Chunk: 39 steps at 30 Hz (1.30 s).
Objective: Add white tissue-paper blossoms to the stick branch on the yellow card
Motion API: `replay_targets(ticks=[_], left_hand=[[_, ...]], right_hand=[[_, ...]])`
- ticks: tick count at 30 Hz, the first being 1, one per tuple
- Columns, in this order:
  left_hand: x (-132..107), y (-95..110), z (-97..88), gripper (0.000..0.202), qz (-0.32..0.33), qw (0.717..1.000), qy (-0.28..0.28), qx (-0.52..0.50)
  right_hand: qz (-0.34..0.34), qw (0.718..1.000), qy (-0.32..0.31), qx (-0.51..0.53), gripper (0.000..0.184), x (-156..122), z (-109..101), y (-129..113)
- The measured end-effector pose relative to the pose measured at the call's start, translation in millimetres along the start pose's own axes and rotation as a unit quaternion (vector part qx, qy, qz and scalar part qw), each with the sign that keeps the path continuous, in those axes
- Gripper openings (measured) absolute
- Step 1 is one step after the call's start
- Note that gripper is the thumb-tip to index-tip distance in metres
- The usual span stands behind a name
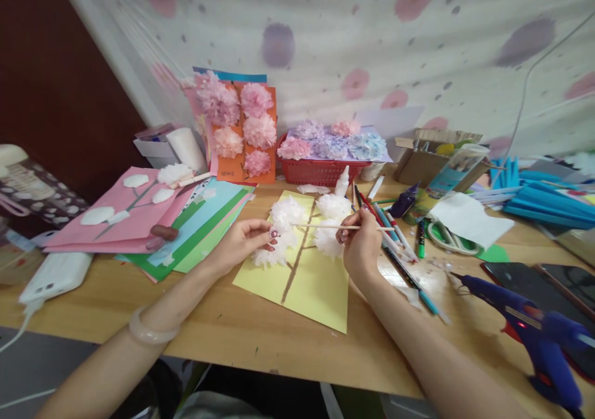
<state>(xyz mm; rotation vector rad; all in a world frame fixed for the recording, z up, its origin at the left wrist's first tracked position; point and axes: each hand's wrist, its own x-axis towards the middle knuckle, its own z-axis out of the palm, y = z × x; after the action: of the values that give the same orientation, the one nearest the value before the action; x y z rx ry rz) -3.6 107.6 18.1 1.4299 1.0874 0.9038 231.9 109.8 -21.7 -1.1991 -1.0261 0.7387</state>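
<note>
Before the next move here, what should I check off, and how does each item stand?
1. Thin wooden stick held in right hand: ok.
2. Left hand gripping a white paper flower: cannot tell.
3. Yellow card lying on the wooden table: ok.
4. Space right of the card clear: not ok, pens lie there.
5. Blue glue gun apart from the card: ok.

Nothing readable. Marks on the orange card (233, 168), far side left of centre, and pale lettering on the brown patterned item (56, 193), far left: both illegible.
</note>
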Motion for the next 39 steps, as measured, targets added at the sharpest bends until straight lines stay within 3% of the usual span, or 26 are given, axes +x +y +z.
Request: replay_targets(ticks=[3, 7, 16, 21, 28, 39], left_hand=[[-0.9, 0.8, 0.8, 0.026, 0.001, 1.0, -0.011, 0.01], [-0.8, 0.3, 0.9, 0.029, -0.01, 1.0, -0.016, 0.009], [-0.4, -3.4, 1.0, 0.027, -0.004, 1.0, -0.001, -0.014], [-0.6, -1.4, 3.3, 0.024, -0.015, 1.0, -0.002, 0.005], [-1.6, 2.4, 4.9, 0.025, -0.002, 1.0, -0.01, -0.012], [-1.2, -3.0, 3.1, 0.027, -0.018, 0.999, -0.051, -0.004]], right_hand=[[0.016, 0.998, 0.035, 0.04, 0.046, -3.9, 7.3, -1.5], [0.038, 0.997, 0.028, 0.065, 0.046, -9.0, 14.4, -5.3], [0.053, 0.991, 0.066, 0.105, 0.046, -4.0, 9.3, -6.2], [0.073, 0.982, 0.048, 0.167, 0.043, -11.0, 15.5, -13.5], [0.065, 0.988, 0.05, 0.129, 0.044, -7.9, 11.5, -9.8], [0.109, 0.972, 0.036, 0.204, 0.04, -14.0, 17.9, -18.9]])
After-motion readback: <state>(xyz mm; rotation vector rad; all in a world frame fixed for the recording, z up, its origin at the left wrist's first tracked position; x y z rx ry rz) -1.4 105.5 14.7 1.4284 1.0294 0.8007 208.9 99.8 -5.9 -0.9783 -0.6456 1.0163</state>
